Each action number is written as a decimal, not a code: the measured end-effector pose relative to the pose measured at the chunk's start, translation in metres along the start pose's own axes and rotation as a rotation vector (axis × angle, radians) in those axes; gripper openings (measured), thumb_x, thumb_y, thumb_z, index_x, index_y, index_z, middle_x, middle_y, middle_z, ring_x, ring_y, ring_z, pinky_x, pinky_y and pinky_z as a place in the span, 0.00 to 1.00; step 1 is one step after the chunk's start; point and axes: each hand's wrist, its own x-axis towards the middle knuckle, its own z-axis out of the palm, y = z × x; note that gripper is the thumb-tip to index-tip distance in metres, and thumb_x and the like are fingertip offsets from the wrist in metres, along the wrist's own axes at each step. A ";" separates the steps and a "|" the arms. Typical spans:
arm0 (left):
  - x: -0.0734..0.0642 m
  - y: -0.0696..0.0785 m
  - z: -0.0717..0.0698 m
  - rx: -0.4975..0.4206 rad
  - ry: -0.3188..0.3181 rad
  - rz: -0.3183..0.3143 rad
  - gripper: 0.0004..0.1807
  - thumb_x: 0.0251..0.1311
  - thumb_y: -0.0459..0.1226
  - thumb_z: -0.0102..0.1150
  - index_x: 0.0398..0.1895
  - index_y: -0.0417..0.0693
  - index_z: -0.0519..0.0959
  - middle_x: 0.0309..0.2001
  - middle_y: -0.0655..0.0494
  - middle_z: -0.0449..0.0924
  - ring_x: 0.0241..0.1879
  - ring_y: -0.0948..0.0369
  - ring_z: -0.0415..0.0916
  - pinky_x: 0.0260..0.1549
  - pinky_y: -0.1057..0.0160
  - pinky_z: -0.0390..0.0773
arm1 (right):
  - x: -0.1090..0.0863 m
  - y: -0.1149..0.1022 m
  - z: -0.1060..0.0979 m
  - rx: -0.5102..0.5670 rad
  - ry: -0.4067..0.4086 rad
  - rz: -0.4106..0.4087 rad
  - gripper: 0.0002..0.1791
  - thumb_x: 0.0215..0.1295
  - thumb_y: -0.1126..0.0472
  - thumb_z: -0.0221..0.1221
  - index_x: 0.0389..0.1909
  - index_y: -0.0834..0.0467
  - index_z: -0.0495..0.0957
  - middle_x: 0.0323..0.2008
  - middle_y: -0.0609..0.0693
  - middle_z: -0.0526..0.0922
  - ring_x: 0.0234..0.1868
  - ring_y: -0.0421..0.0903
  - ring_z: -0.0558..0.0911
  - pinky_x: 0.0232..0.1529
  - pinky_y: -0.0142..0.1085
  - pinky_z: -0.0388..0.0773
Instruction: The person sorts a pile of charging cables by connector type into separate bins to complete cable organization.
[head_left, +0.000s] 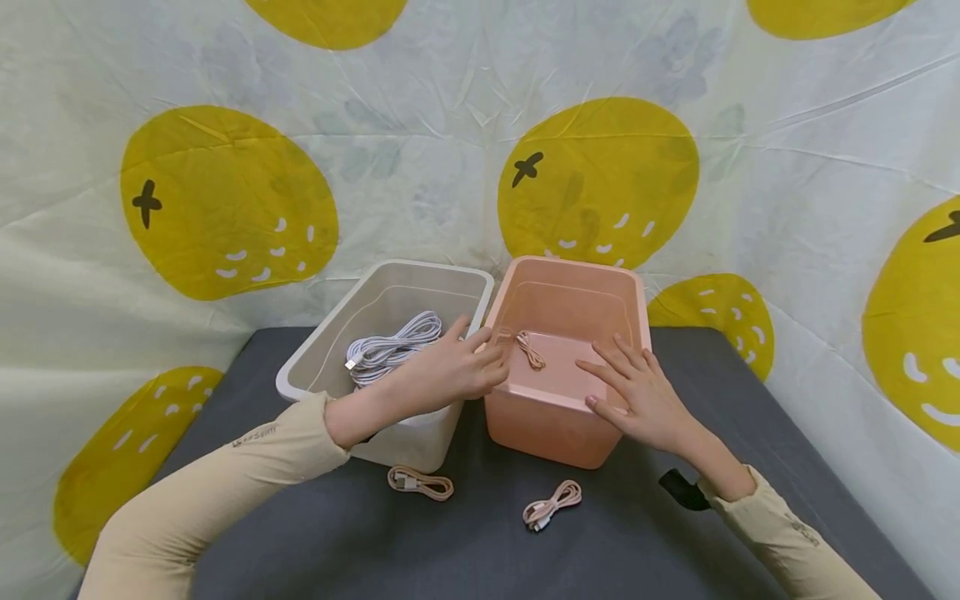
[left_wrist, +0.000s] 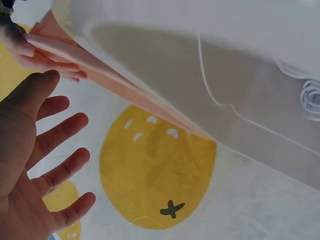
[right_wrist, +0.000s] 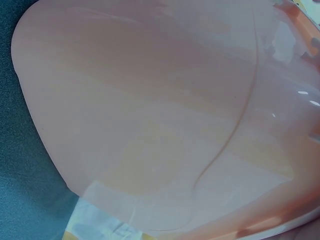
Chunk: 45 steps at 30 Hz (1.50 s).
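My left hand (head_left: 457, 367) hovers over the inner rims of the two bins, its fingers loosely spread and holding nothing; the left wrist view shows this hand (left_wrist: 40, 145) beside the white bin's edge. Inside the white bin (head_left: 311, 367) lies a bundle of white cables (head_left: 390, 346). The pink bin (head_left: 547, 429) stands to its right with a small coiled pink cable (head_left: 530, 350) on its floor. Over that bin's right front corner is my right hand (head_left: 641, 396), fingers spread, gripping nothing. In the right wrist view, the pink bin's side (right_wrist: 150, 100) fills most of the picture.
Two coiled pink cables lie on the dark tabletop (head_left: 337, 550): one (head_left: 422, 483) before the white bin, another (head_left: 552, 505) before the pink bin. A pale curtain (head_left: 420, 167) with yellow fruit prints hangs close behind and around the table.
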 end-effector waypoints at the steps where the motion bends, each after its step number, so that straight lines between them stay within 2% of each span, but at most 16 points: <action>1: -0.003 0.002 -0.001 -0.003 0.007 0.000 0.11 0.57 0.43 0.51 0.43 0.55 0.74 0.45 0.57 0.76 0.46 0.56 0.69 0.45 0.51 0.69 | 0.000 0.000 0.000 0.000 0.001 -0.001 0.28 0.56 0.48 0.55 0.59 0.48 0.67 0.64 0.58 0.61 0.69 0.58 0.49 0.58 0.65 0.44; 7: -0.019 0.015 -0.008 0.005 0.019 -0.003 0.13 0.54 0.45 0.54 0.43 0.56 0.72 0.40 0.58 0.75 0.43 0.57 0.69 0.46 0.51 0.67 | -0.002 0.001 0.000 -0.001 0.002 0.001 0.28 0.56 0.48 0.55 0.59 0.49 0.67 0.64 0.59 0.61 0.69 0.58 0.48 0.57 0.65 0.44; 15: -0.038 0.032 -0.012 -0.059 0.033 -0.030 0.09 0.59 0.44 0.48 0.40 0.55 0.74 0.38 0.60 0.75 0.44 0.57 0.69 0.47 0.49 0.68 | -0.002 0.000 0.000 -0.005 -0.004 0.007 0.28 0.56 0.48 0.55 0.58 0.49 0.67 0.64 0.59 0.61 0.69 0.58 0.48 0.58 0.65 0.44; 21: -0.051 0.041 -0.015 -0.040 0.025 -0.026 0.08 0.53 0.39 0.54 0.38 0.55 0.74 0.37 0.60 0.75 0.42 0.57 0.69 0.46 0.50 0.69 | -0.001 0.000 0.000 0.002 -0.006 0.012 0.28 0.56 0.48 0.55 0.59 0.48 0.67 0.64 0.59 0.61 0.69 0.58 0.48 0.58 0.65 0.43; 24: -0.060 0.046 -0.014 -0.023 0.031 -0.012 0.10 0.54 0.36 0.49 0.40 0.54 0.74 0.39 0.60 0.76 0.43 0.57 0.70 0.45 0.51 0.68 | -0.001 0.000 0.000 0.006 -0.011 0.017 0.28 0.56 0.48 0.55 0.59 0.48 0.66 0.64 0.58 0.61 0.69 0.58 0.48 0.59 0.64 0.42; 33: -0.085 0.062 -0.008 0.013 0.083 0.014 0.23 0.61 0.30 0.25 0.38 0.54 0.76 0.38 0.59 0.77 0.44 0.56 0.70 0.44 0.52 0.69 | 0.000 -0.001 0.001 0.007 -0.001 0.011 0.28 0.56 0.48 0.55 0.59 0.48 0.67 0.64 0.58 0.61 0.69 0.58 0.48 0.59 0.64 0.43; 40: -0.099 0.075 -0.008 -0.017 0.087 0.008 0.25 0.66 0.32 0.21 0.41 0.54 0.76 0.40 0.57 0.77 0.45 0.55 0.71 0.46 0.52 0.70 | 0.000 -0.001 0.001 -0.004 0.000 0.013 0.28 0.56 0.48 0.55 0.59 0.48 0.67 0.64 0.58 0.62 0.69 0.58 0.49 0.58 0.64 0.43; 45: -0.105 0.087 -0.003 -0.025 0.095 0.000 0.29 0.66 0.29 0.17 0.40 0.55 0.75 0.39 0.58 0.77 0.43 0.57 0.72 0.45 0.55 0.71 | 0.000 -0.001 0.001 0.000 -0.004 0.015 0.28 0.56 0.48 0.55 0.58 0.49 0.67 0.64 0.58 0.62 0.69 0.58 0.48 0.58 0.64 0.43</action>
